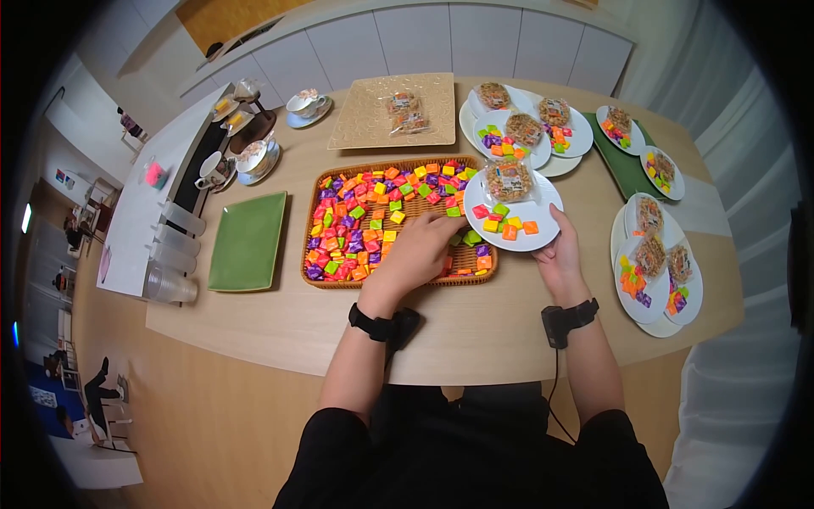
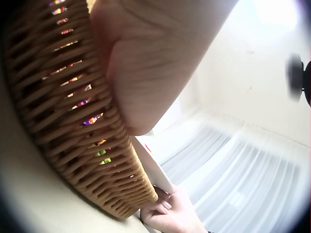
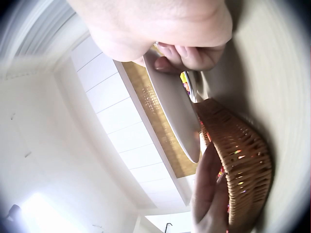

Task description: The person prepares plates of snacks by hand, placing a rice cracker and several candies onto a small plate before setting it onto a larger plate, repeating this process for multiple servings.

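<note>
My right hand grips the rim of a white plate and holds it tilted over the right end of a wicker basket. On this plate lie a clear-wrapped round snack and several wrapped candies in pink, green, yellow and orange. The basket is full of colourful square candies. My left hand reaches over the basket's front rim among the candies, beside the held plate. In the left wrist view its palm hangs over the wicker wall; its fingertips are hidden, and I cannot tell whether they pinch a candy.
Plates with snacks and candies stand on a round white platter, a green tray and an oval platter at the right. Left of the basket lies a green square plate. A beige board bears wrapped snacks. Cups and plastic tumblers stand left.
</note>
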Demonstrator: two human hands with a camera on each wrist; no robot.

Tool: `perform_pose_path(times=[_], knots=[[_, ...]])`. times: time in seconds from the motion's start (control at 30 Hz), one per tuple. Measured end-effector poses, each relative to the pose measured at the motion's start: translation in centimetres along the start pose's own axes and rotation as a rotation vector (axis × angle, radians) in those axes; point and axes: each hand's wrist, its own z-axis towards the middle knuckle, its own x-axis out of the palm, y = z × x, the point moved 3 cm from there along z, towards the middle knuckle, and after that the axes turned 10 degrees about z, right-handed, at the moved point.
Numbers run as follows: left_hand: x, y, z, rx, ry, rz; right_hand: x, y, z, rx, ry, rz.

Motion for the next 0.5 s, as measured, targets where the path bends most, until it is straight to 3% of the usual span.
perform_pose_path(times=[0.5], knots=[[-1.7,1.0,-0.3,-0.082,-0.009,0.048,0.0,0.0,0.1,0.018,0.004,0.006]])
